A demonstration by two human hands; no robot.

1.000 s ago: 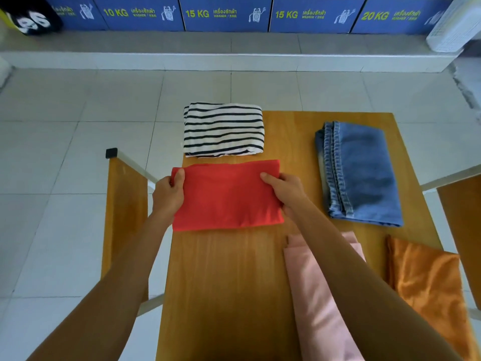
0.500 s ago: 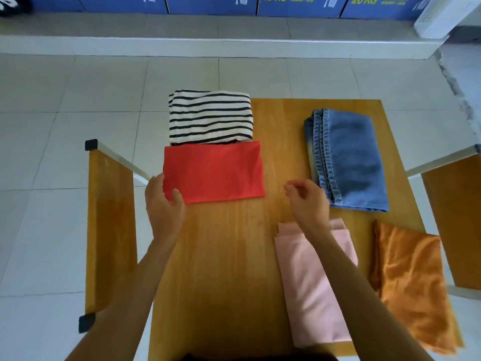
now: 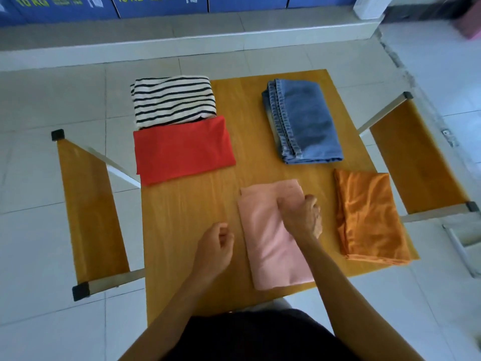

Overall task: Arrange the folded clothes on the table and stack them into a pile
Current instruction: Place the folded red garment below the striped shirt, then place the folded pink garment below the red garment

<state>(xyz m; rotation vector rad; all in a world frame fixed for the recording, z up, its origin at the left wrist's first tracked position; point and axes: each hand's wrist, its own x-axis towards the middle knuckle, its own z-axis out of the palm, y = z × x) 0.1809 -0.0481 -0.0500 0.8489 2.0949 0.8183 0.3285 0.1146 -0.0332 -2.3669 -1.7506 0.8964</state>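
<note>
Five folded clothes lie on the wooden table (image 3: 187, 217). A black-and-white striped top (image 3: 173, 100) sits at the far left, with a red cloth (image 3: 182, 149) just in front of it, their edges touching. Folded jeans (image 3: 309, 121) lie at the far right and an orange cloth (image 3: 369, 217) at the near right. A pink cloth (image 3: 265, 243) lies near the front centre. My right hand (image 3: 302, 217) rests on its upper right part, fingers curled into the fabric. My left hand (image 3: 214, 248) hovers just left of the pink cloth, loosely curled and holding nothing.
Wooden side panels on metal frames stand to the left (image 3: 88, 204) and right (image 3: 413, 152) of the table. Blue boxes (image 3: 156, 6) line a raised ledge at the back. White tiled floor surrounds the table.
Both hands have let go of the red cloth, which now lies against the striped top. They drew back toward me; the right hand came down on the pink cloth.
</note>
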